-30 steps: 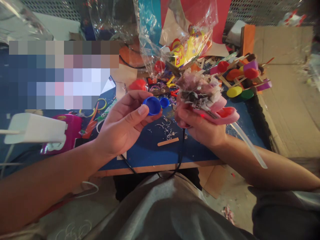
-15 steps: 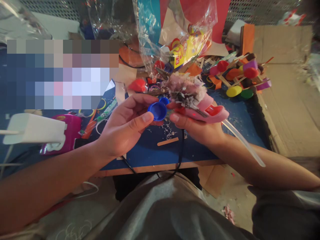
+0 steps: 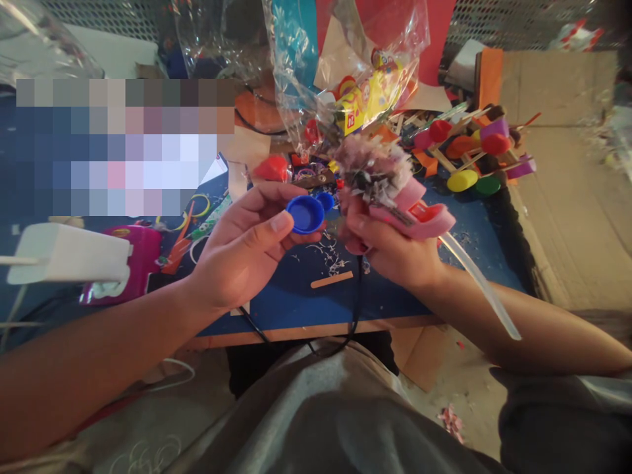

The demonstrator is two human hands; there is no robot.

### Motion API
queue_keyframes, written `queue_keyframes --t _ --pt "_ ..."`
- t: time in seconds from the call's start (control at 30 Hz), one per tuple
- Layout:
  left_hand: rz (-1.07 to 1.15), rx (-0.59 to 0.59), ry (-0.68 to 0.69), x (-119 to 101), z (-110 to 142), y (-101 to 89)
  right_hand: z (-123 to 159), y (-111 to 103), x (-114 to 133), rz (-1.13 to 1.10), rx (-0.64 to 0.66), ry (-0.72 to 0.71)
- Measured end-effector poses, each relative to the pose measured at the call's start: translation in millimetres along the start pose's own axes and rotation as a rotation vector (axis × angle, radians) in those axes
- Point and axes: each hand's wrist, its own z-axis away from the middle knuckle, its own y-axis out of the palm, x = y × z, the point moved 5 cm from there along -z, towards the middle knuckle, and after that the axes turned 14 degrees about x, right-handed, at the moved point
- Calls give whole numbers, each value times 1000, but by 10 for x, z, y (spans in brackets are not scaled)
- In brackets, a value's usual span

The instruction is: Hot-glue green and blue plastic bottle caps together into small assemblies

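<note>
My left hand (image 3: 247, 247) pinches a round blue bottle cap (image 3: 305, 215) between thumb and fingers, its hollow side facing me. Just past its right edge shows a smaller-looking blue cap (image 3: 324, 201); whether it touches the first I cannot tell. My right hand (image 3: 395, 247) is wrapped around a pink hot glue gun (image 3: 415, 214). A translucent glue stick (image 3: 481, 286) pokes out of its back end, and a black cord hangs below. Fluffy, shredded grey-pink material (image 3: 375, 170) clings over its front and hides most of the nozzle.
A wooden craft stick (image 3: 332, 280) and white shreds lie on the blue table (image 3: 296, 309). Behind are a clear plastic bag (image 3: 296, 72), a yellow packet (image 3: 370, 99) and stick models with coloured caps (image 3: 463, 180). Cardboard (image 3: 567, 197) stands right; a white charger (image 3: 72, 253) sits left.
The glue gun came left close to the blue cap, then drew back slightly right. My left hand shifted the cap a little right, then partly back.
</note>
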Motion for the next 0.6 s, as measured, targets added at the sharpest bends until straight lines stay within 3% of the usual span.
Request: queue_keyframes --t 0.1,0.3,0.6 --pt "12 -48 3 -23 1 -22 -45 8 -17 -178 -47 -39" --pt "67 -34 14 -7 -3 -33 -56 -54 -2 -272 -237 -104" --pt "-44 11 -48 -1 28 -33 48 -46 -100 -131 -56 26"
